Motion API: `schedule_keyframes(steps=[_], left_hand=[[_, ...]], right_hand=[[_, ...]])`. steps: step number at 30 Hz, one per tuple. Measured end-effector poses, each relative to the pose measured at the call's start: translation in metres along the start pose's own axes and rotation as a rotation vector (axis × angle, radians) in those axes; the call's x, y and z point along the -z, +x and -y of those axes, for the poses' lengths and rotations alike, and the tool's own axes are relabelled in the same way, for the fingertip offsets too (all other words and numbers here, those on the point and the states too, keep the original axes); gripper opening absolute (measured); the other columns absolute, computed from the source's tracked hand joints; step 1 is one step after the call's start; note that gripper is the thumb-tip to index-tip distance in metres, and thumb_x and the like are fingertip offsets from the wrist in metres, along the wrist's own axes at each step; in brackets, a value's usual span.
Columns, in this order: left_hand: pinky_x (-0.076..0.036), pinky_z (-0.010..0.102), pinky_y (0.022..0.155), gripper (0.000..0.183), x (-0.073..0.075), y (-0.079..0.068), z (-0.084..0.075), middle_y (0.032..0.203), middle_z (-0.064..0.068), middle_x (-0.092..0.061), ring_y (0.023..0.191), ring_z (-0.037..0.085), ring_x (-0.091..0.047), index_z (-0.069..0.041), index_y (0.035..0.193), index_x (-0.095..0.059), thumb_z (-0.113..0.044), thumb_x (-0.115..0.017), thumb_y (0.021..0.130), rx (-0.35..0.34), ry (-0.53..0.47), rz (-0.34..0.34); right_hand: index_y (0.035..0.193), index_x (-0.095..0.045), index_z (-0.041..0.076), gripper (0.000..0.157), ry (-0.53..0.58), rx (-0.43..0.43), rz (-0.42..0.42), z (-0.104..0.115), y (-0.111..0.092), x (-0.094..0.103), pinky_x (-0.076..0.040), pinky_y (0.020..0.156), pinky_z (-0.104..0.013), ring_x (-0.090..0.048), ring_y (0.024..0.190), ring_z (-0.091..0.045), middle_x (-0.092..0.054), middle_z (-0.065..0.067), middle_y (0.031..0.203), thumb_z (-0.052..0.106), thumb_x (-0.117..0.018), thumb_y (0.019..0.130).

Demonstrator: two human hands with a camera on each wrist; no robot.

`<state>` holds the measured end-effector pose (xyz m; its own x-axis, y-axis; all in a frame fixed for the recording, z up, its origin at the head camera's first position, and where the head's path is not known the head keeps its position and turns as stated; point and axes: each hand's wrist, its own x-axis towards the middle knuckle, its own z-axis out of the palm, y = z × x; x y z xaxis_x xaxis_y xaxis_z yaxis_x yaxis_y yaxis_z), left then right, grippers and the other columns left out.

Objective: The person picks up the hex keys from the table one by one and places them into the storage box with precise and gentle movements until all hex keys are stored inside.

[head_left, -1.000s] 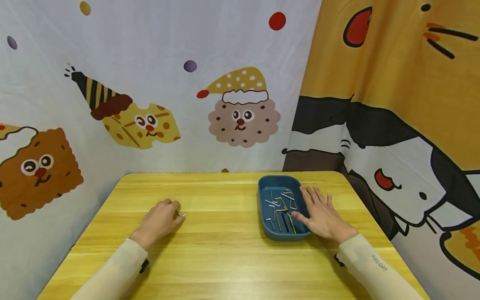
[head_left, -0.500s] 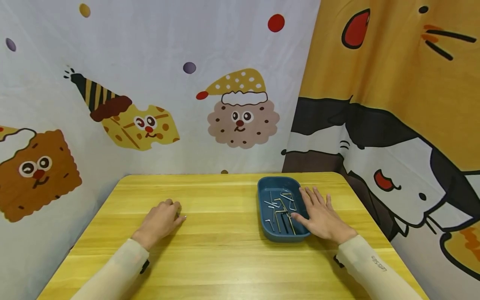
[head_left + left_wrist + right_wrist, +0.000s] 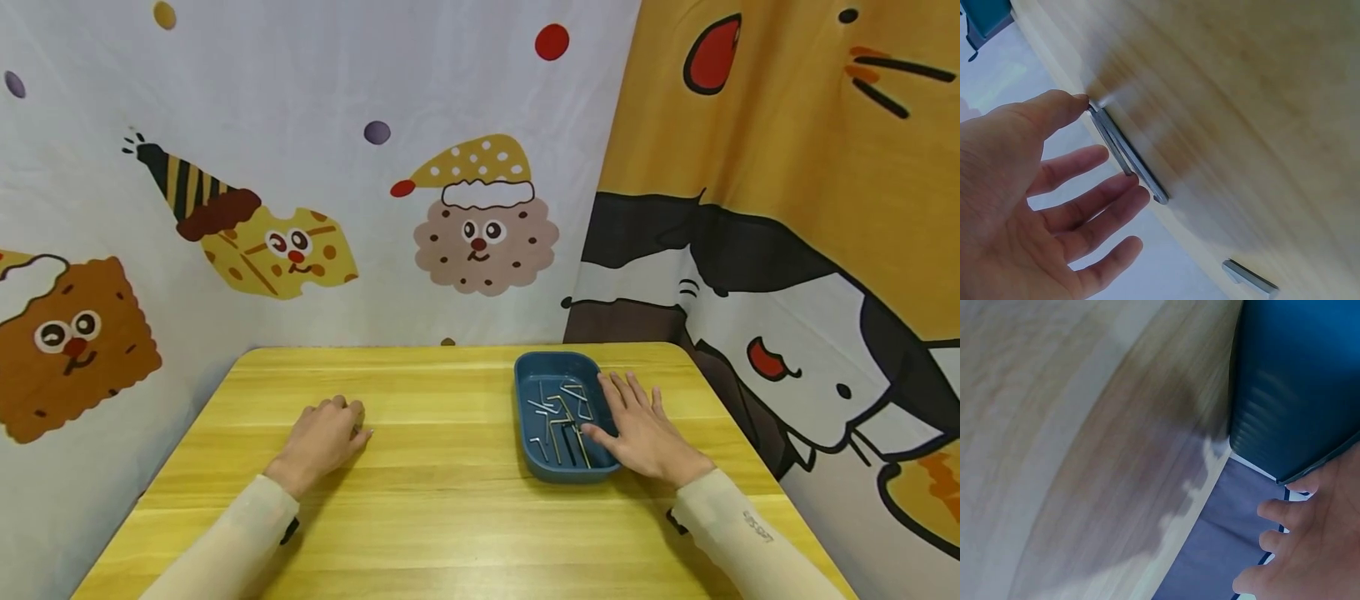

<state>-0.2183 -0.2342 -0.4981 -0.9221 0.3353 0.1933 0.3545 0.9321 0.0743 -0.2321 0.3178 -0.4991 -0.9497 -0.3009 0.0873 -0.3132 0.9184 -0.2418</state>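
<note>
My left hand [image 3: 318, 442] is low over the left half of the wooden table [image 3: 420, 500], back upward. In the left wrist view, its thumb [image 3: 1063, 109] is right at one end of two side-by-side metal hex keys [image 3: 1129, 153], and loosely bent fingertips are close to their other ends. I cannot tell whether the hand holds them. Another hex key [image 3: 1250, 278] lies a little farther along the table. My right hand [image 3: 648, 433] has its fingers spread and rests on the right rim of a blue tray [image 3: 527, 442], thumb reaching over the inside. Several silver, brass-coloured and black hex keys [image 3: 555, 427] lie inside.
A cartoon-printed cloth [image 3: 315, 83] hangs behind the table, and a yellow and black one [image 3: 780, 250] hangs at the right. The table's far edge runs just behind the tray.
The shiny metal end that showed at my left thumb and index finger a second ago is hidden now in the head view. My right hand and the tray have stayed put.
</note>
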Motion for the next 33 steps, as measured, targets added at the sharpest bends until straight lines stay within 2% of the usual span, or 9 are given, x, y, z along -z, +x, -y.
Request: schedule_keyframes(steps=[7,15,20,29,33], left_hand=[[-0.066,0.069,0.094,0.031,0.002,-0.001,-0.003,0.106,0.014,-0.081,0.094,0.036,-0.078,-0.007,0.122,-0.084,-0.033,-0.088,0.106,-0.013,0.03,-0.043],[-0.061,0.073,0.109,0.035,0.004,0.002,-0.011,0.119,0.016,-0.083,0.115,0.046,-0.079,-0.009,0.127,-0.084,-0.037,-0.088,0.107,-0.031,0.065,-0.061],[-0.06,0.073,0.112,0.034,0.002,0.005,-0.014,0.12,0.016,-0.083,0.12,0.047,-0.079,-0.01,0.126,-0.084,-0.038,-0.088,0.106,-0.075,0.093,-0.111],[-0.062,0.066,0.112,0.033,0.001,0.004,-0.024,0.118,0.013,-0.084,0.114,0.038,-0.081,-0.011,0.119,-0.085,-0.039,-0.091,0.103,-0.157,0.141,-0.218],[-0.062,0.065,0.112,0.034,0.001,0.004,-0.029,0.119,0.012,-0.084,0.114,0.037,-0.081,-0.012,0.12,-0.085,-0.041,-0.091,0.104,-0.174,0.143,-0.234]], right_hand=[[0.186,-0.024,0.005,0.102,0.019,0.005,0.003,0.0,0.001,0.001,-0.007,0.136,-0.092,-0.014,0.179,-0.06,-0.027,-0.031,0.191,0.07,-0.058,0.115],[0.187,-0.023,0.007,0.101,0.04,-0.004,0.019,-0.002,0.002,0.004,-0.003,0.137,-0.091,-0.01,0.18,-0.06,-0.023,-0.029,0.192,0.071,-0.056,0.115],[0.186,-0.025,0.006,0.1,0.051,-0.008,0.021,-0.003,0.002,0.005,-0.003,0.137,-0.091,-0.011,0.179,-0.061,-0.022,-0.031,0.192,0.071,-0.054,0.116],[0.183,-0.034,0.004,0.097,0.032,-0.021,0.0,-0.005,0.008,0.007,-0.003,0.139,-0.089,-0.011,0.18,-0.059,-0.021,-0.03,0.192,0.073,-0.05,0.117],[0.183,-0.032,0.004,0.099,0.019,-0.017,-0.002,-0.005,0.009,0.006,-0.004,0.138,-0.09,-0.011,0.18,-0.059,-0.022,-0.03,0.192,0.073,-0.052,0.116]])
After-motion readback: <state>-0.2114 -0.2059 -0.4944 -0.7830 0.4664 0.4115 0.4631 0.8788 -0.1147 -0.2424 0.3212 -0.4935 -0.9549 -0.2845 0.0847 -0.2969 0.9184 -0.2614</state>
